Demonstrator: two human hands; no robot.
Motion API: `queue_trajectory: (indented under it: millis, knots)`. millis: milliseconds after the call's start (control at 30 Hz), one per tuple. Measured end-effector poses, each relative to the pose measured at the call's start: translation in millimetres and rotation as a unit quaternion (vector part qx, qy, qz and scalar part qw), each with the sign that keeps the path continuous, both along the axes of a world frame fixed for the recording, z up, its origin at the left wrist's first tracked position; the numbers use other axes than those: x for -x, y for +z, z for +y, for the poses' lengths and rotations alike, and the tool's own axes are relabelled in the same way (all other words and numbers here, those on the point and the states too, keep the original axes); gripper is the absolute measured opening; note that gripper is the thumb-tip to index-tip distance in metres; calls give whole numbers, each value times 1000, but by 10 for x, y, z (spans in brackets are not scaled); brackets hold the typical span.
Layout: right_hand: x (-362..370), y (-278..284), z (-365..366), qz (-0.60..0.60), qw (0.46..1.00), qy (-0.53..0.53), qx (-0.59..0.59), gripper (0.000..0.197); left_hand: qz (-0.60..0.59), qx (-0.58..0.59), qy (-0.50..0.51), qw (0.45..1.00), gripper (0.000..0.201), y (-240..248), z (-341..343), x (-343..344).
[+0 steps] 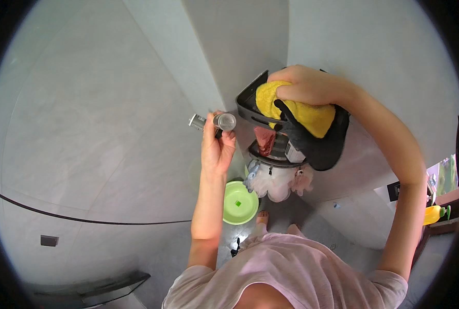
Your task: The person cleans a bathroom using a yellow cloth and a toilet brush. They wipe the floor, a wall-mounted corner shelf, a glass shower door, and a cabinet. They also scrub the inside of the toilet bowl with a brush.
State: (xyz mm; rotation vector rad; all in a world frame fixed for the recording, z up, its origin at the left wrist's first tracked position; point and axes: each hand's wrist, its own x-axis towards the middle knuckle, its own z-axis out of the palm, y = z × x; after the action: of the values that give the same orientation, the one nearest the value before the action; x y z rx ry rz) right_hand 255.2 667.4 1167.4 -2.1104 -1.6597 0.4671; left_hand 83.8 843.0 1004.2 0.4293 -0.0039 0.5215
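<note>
At the upper right my right hand (309, 85) is closed on a yellow cloth (312, 117), pressed into a black corner shelf (250, 108). A dark, flat black piece (327, 149) hangs below the cloth; I cannot tell what it is. My left hand (218, 149) is raised to the left of the shelf, with its fingers wrapped round a small clear bottle (225, 122). A second small bottle (197, 122) with a pale end sticks out on the left side of the same hand.
A lower black shelf (278, 149) holds a red pouch (264, 139) and a white box (294, 153). Mesh bath puffs (276, 183) hang beneath. A green basin (240, 211) stands on the floor near my feet. Grey walls meet behind the shelves; a yellow bottle (433, 214) is far right.
</note>
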Motion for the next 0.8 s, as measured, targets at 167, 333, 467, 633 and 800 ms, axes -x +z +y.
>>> queue_trajectory:
  millis: [167, 333, 467, 633, 800]
  knots:
    - [-75, 603, -436, -6, 975, -141, -170, 34, 4, -8, -39, 999, 39, 6, 109, -68]
    - [28, 696, -160, -137, 941, -24, -310, 50, 37, -20, -30, 999, 46, -22, 330, -96]
    - [152, -143, 198, -152, 953, 113, -237, 48, 26, -50, -34, 998, 35, -35, 334, -142]
    - [233, -168, 48, 0, 987, 135, -81, 50, 76, -50, -3, 996, 44, 15, 315, -167]
    - [-16, 51, -489, -42, 981, 185, 40, 51, 67, -30, -5, 997, 50, -73, 364, -186]
